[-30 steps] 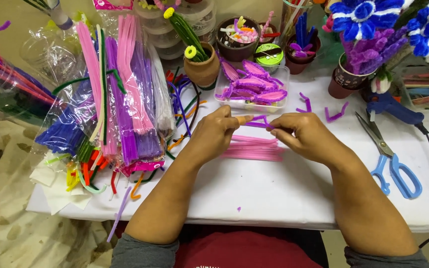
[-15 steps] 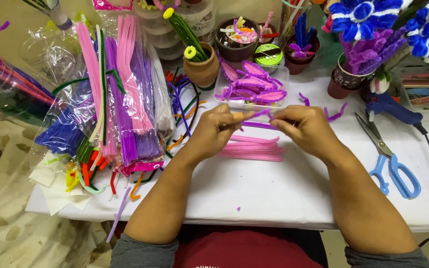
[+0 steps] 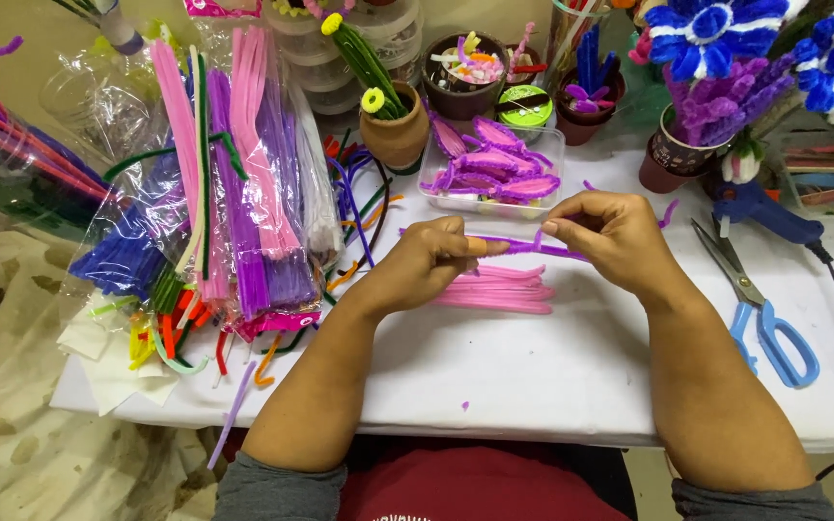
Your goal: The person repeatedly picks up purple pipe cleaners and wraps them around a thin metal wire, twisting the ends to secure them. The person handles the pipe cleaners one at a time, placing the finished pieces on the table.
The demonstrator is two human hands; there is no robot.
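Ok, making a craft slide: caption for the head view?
Left hand and right hand hold a thin purple fuzzy pipe cleaner above a pink pipe-cleaner bundle.

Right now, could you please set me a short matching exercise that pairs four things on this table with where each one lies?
Things:
1. scissors
2. clear tray of purple shapes
3. pink stems
4. packets of coloured stems

Places:
A. under the two hands
B. far left of the table
C. right of the right hand
D. just behind the left hand

Pairs: 1-C, 2-D, 3-A, 4-B
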